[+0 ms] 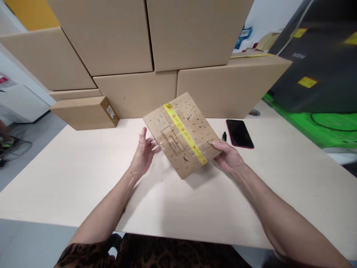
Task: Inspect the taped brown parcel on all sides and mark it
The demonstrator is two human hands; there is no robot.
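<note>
A flat brown cardboard box (pixel 192 123) is tilted above the table, with dark specks printed over its face. Yellow tape (pixel 186 134) with red print runs across it, beside a dark rectangular stamp (pixel 172 141). My right hand (pixel 228 155) grips the box by its right corner, thumb on top and fingers underneath. On the other side, my left hand (pixel 144 152) is open with its fingers apart, close to the box's left edge; whether the fingertips touch it I cannot tell.
Large cardboard boxes (pixel 134 95) are stacked along the table's back. A smaller box (pixel 83 113) with a label stands at the back left. To the right lie a black phone (pixel 240 133) with a red edge and a black pen (pixel 224 136) on the pale table (pixel 97 178).
</note>
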